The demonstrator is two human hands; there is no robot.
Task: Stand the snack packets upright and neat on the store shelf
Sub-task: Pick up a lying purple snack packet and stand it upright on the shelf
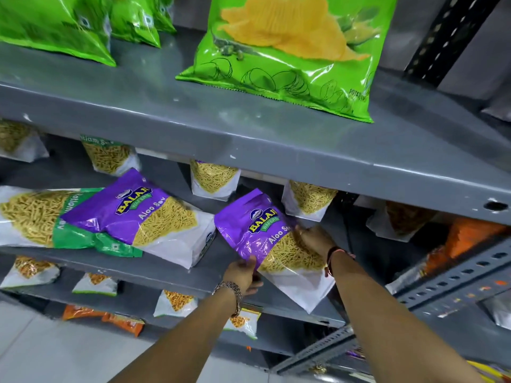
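While the grey middle shelf (pixel 177 269) carries several packets, a purple Aloo Sev packet (pixel 272 247) is held at its front edge, tilted with its top leaning back and to the left and its white bottom corner hanging out past the shelf lip. It is gripped from both sides: the left hand (pixel 242 273), with a beaded bracelet (pixel 231 291) on the wrist, is closed on the packet's lower left edge, and the right hand (pixel 313 240), with a dark thread band (pixel 333 254) on the wrist, is pressed with fingers closed against its right side. To the left, a second purple packet (pixel 146 217) is seen lying flat on the same shelf, overlapping a green-and-white packet (pixel 47 217) that also lies on its side. Behind these, smaller sev packets (pixel 213 179) are stood upright along the back. On the upper shelf (pixel 249 134), a large green chips bag (pixel 290 51) is stood leaning backward.
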